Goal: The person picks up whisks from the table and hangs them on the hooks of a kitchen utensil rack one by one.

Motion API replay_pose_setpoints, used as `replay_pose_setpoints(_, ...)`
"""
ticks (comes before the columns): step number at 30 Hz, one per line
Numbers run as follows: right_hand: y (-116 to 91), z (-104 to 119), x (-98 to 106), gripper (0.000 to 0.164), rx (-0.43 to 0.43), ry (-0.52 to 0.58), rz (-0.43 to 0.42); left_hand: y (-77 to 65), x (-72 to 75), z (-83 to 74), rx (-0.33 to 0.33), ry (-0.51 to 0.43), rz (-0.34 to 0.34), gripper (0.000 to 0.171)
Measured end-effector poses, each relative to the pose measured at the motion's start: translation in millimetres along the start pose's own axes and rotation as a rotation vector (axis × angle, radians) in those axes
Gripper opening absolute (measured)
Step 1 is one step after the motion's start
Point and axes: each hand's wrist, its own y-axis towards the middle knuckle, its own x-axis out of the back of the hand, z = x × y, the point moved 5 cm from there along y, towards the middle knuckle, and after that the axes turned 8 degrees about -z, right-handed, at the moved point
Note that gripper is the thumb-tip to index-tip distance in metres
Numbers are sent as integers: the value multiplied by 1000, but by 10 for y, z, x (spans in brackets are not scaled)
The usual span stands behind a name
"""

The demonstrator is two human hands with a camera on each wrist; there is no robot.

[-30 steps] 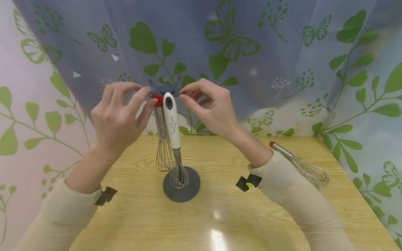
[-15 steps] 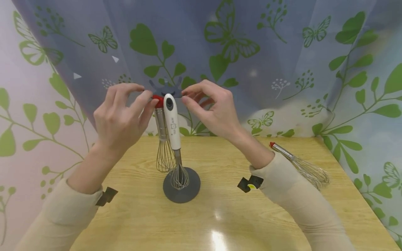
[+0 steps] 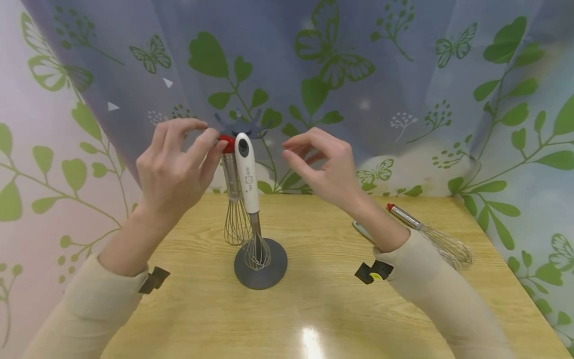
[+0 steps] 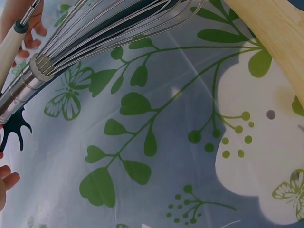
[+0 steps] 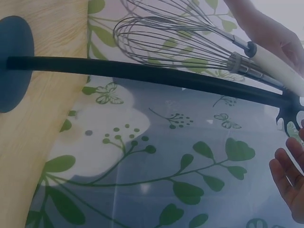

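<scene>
A dark stand (image 3: 261, 271) with a round base, a tall pole and a pronged top stands upright on the table. At its top hang a steel whisk (image 3: 232, 179) with a red end and a white-handled whisk (image 3: 247, 174), wires down. My left hand (image 3: 172, 164) pinches the red end of the steel whisk between thumb and finger. My right hand (image 3: 327, 164) is held in the air right of the stand, apart from it, fingers loosely bent and holding nothing. In the right wrist view the pole (image 5: 156, 73) runs across to the prongs, near my right fingers (image 5: 285, 168).
Another red-ended steel whisk (image 3: 430, 234) lies on the table (image 3: 314, 299) at the right. A pale handle end (image 3: 360, 229) shows beside it, mostly hidden by my right forearm. A leaf-and-butterfly patterned curtain (image 3: 278, 50) hangs behind the table.
My right hand has let go of the stand's top and moved away to the right, uncovering the pale handle on the table. The left hand stays at the red end.
</scene>
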Motion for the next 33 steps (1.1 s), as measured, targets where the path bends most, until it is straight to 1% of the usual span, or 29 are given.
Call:
replay_pose_setpoints(6,-133,-94,117,11,-23,-24,3,-4,-13,-13,20,-12,3,19)
replay_pose_setpoints(12,-207,-155,207,13,-67,-36,14,-16,-21,-12,34,-9,3,19)
replay_pose_setpoints(18,-332,-234,304,16,-115,-82,47,-20,-19,-17,43,-5,-5,22)
replay_pose_setpoints(29,-644,-545,460,20,-249,-198,107,-21,-9,-1,44,-6,-2,23)
replay_pose_setpoints(33,-755,-658,508,21,-281,-234,130,-23,-12,3,41,-6,2,21)
